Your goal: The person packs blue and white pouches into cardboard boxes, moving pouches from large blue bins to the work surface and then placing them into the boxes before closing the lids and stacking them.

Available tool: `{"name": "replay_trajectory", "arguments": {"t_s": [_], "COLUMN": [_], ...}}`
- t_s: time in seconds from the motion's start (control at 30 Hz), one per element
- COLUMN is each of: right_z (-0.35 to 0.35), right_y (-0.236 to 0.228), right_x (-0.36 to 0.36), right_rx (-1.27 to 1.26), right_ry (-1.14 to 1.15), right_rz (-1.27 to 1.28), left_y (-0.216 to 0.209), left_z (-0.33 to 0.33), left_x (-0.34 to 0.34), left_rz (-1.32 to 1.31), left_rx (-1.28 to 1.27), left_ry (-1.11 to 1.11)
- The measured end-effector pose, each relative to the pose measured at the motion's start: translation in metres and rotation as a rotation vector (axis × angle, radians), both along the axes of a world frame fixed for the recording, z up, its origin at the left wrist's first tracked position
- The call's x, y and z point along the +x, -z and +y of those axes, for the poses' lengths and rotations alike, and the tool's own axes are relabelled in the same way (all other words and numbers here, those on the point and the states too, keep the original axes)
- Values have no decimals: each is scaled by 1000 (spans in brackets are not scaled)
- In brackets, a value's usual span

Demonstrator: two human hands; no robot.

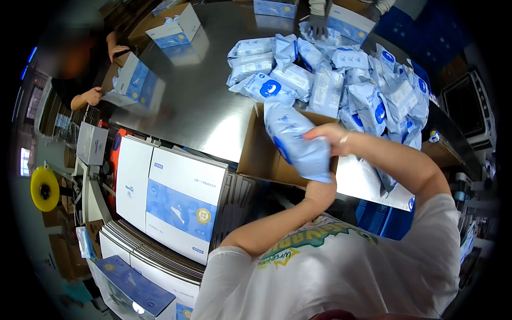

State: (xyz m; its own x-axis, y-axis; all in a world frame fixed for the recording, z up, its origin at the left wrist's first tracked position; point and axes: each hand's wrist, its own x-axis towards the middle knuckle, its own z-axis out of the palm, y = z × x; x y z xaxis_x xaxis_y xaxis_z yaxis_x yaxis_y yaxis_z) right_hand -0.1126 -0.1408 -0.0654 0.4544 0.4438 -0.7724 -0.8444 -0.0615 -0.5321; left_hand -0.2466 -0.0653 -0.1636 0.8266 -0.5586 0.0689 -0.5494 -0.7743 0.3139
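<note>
The person wears a white short-sleeved T-shirt [341, 277], its loose sleeves ending above the elbows and leaving both forearms bare. A cartoon-style print [309, 242] arcs across the chest in green block shapes edged with yellow, with smaller yellow and orange marks on its left side. The fabric is plain white elsewhere, with soft folds near the shoulders. The left hand [321, 186] is bare and ungloved. The right hand [332, 137] is bare too, with a thin pale ring [344, 140] on one finger.
</note>
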Motion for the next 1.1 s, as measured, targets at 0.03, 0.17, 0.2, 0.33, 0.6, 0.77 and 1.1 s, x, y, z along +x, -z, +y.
{"name": "replay_trajectory", "arguments": {"t_s": [0.03, 0.17, 0.2, 0.33, 0.6, 0.77, 1.1], "right_z": [22, 124, 135, 133, 4, -63, 31], "right_y": [29, 115, 141, 143, 23, 87, 91], "right_x": [2, -17, -11, 4, 23, -57, -95], "right_rx": [55, -257, -279, -484, -919, -304, -62], "right_ry": [27, 59, -41, -594, 20, 579, 839], "right_rz": [-23, -129, -63, -1, -1576, -597, 99], "left_y": [-12, 8, 19, -11, -16, -66, -37], "left_z": [-3, -3, 1, -3, 2, 114, 182], "left_x": [2, 9, 10, 30, 120, 200, 232], "left_rz": [232, -70, -285, 352, 537, -129, 281], "left_rx": [13, -224, -346, 5, -391, -226, 489], "left_ry": [-44, -76, -92, -34, -191, -322, -483]}}
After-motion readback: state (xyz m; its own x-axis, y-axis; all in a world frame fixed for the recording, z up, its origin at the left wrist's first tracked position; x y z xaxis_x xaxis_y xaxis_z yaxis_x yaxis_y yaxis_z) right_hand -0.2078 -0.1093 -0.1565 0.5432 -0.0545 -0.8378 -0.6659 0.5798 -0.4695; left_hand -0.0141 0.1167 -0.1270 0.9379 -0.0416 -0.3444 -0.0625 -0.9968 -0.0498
